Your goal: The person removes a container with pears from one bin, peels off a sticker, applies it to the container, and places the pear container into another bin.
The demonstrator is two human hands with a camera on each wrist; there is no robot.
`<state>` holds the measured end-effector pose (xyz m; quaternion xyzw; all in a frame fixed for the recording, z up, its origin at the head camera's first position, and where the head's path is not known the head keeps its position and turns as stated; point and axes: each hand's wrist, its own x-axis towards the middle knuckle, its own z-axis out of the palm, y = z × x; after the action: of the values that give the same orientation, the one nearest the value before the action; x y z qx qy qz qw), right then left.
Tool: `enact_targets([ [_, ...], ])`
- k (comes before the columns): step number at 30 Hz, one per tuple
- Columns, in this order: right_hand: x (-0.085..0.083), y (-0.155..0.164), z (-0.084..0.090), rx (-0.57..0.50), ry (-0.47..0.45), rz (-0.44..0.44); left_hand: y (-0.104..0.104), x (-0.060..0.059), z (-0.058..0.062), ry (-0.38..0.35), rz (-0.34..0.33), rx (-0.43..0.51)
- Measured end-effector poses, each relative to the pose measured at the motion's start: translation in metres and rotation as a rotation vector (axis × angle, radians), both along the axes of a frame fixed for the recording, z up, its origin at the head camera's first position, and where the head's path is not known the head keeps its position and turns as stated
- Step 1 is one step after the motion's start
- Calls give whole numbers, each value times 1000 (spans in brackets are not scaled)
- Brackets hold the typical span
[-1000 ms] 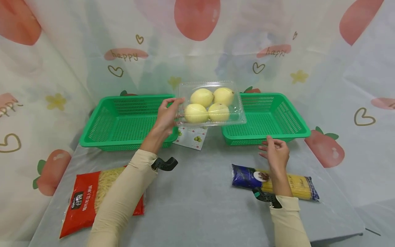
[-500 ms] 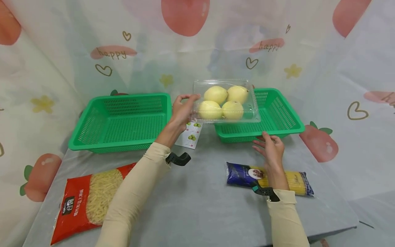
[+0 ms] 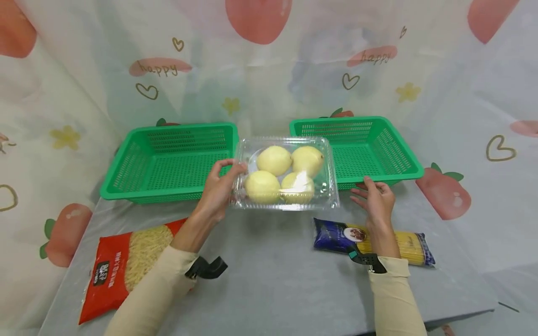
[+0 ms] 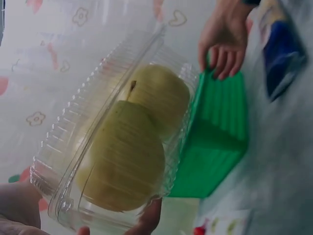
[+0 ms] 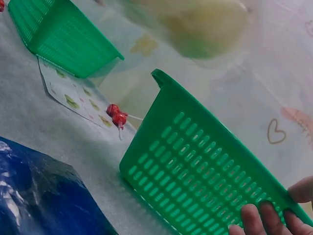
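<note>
My left hand (image 3: 218, 189) grips the left side of a clear plastic clamshell box (image 3: 286, 205), raised above the table and tilted toward me. Inside it lie several pale yellow pears (image 3: 274, 160); in the left wrist view, one pear (image 4: 124, 156) shows its stem near the lid. My right hand (image 3: 379, 205) is at the front rim of the right green basket (image 3: 403, 176). The right wrist view has its thumb over the rim and its fingers (image 5: 269, 218) against the slotted outer wall. The box overlaps that basket's left end in the head view.
Another green basket (image 3: 168, 192) stands at the back left. A red pasta bag (image 3: 113, 275) lies front left, and a blue-and-yellow spaghetti pack (image 3: 336, 236) below my right hand. A printed sheet (image 5: 73, 95) and red-wrapped lollipops (image 5: 117, 116) lie between the baskets.
My left hand carried the box rightward over the right basket, then back left, lower and closer to me. The box now hides the printed sheet in the head view. My right hand stays at the rim.
</note>
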<state>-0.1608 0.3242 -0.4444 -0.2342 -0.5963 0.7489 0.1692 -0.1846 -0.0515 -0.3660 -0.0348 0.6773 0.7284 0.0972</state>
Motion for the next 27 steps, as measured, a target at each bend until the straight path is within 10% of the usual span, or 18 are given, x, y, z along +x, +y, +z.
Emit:
enact_targets([
  [11, 2, -1, 0, 18, 8, 4, -31, 98, -73, -171, 102, -2],
  [27, 9, -18, 1, 83, -62, 87, -43, 121, -97, -29, 101, -285],
])
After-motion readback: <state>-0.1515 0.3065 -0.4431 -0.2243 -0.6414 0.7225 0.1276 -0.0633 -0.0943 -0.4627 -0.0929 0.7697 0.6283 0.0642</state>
